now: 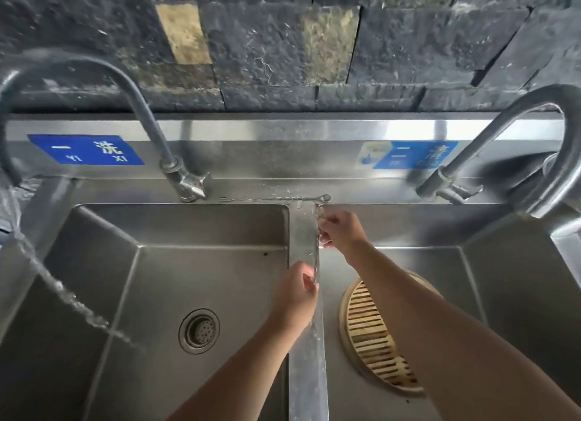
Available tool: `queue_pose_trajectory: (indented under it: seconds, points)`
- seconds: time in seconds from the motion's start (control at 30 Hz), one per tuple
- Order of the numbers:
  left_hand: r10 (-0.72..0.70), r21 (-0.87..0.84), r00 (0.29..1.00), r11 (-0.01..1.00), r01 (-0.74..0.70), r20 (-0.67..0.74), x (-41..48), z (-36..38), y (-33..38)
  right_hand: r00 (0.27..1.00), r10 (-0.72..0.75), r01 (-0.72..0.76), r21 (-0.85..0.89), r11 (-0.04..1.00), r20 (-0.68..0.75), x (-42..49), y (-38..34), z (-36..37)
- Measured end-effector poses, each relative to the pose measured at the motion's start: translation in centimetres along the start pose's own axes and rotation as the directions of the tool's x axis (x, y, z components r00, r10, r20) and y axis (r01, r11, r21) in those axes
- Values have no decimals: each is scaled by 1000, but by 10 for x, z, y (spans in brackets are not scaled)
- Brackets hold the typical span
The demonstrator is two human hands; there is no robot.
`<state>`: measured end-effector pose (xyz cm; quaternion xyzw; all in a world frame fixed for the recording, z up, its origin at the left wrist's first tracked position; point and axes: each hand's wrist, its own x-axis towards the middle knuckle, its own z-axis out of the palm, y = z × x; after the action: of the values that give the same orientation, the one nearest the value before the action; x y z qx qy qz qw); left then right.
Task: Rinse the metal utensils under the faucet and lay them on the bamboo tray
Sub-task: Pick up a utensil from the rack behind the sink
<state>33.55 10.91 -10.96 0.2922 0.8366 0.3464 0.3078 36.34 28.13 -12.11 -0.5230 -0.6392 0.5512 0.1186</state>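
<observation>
**Utensils at the sink divider, none on the tray yet**

Handling: the long twisted spoon point(273, 198) lies on the far ledge of the sink point(251, 186), just behind the divider point(303, 232) btwn the two basins. It looks thin, stiff, light and prob. slick when wet, so best pinched mid-stem, where the twist gives some bite; the ends would let it swing. The bamboo tray point(367, 335) sits in the right basin, near side, partly under the right forearm, w/ no utensil showing on its slats. It looks light and rigid.

Grip: right hand point(341, 232) is at the far end of the divider, fingers curled narrow round a small metal utensil point(320, 229); it's shiny, exact type too small to tell. Left hand point(295, 295) is nearer on the divider, thumb and fingertips drawn close at its right edge. Can't tell if that grip holds anything.

Water point(72, 301) runs from the left faucet point(132, 106) into the left basin, well apart from both hands, so rinsing looks not yet begun for these pieces.
</observation>
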Motion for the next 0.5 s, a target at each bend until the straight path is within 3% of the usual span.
queue_pose_trajectory:
  seconds: [0.17, 0.5]
  points:
    - [40, 135, 998, 990, -33, -51, 8, 10, 3, 999, -21, 24, -88, 996, 30, 19, 10, 6]
    - [32, 191, 995, 981, -14, -94, 11, 15, 8, 996, -77, 81, -143, 986, 36, 34, 14, 10]
